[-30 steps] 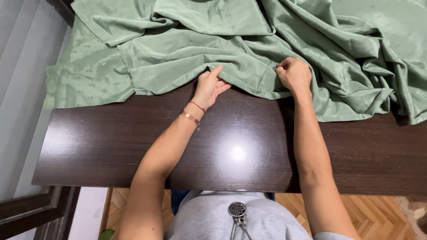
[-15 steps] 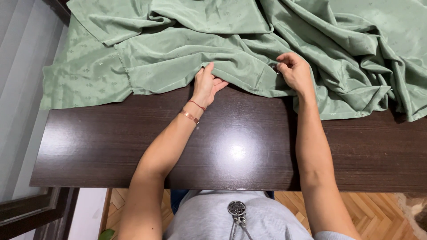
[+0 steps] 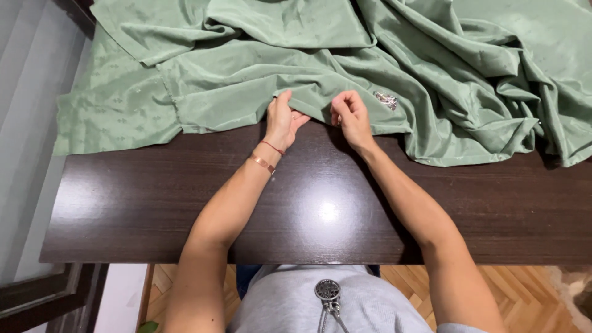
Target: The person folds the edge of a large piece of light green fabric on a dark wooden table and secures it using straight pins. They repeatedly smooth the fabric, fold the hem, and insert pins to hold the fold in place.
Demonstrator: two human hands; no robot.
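A large green cloth (image 3: 259,68) lies rumpled across the far half of a dark wooden table (image 3: 154,203). My left hand (image 3: 282,119) pinches the cloth's near edge, thumb under the fold, wrist wearing a thin red cord and a metal bangle. Close beside it, my right hand (image 3: 351,116) has its fingers curled on the same edge. A small silvery cluster, perhaps pins (image 3: 386,98), rests on the cloth just right of my right hand.
The table's near edge runs above my lap, with parquet floor (image 3: 530,296) below. A grey wall or curtain (image 3: 24,123) flanks the left side. A round metal pendant (image 3: 327,290) hangs on my grey shirt.
My right hand has slid left along the cloth's edge, ending close to my left hand. The silvery cluster it covered now shows. My left hand stays nearly in place.
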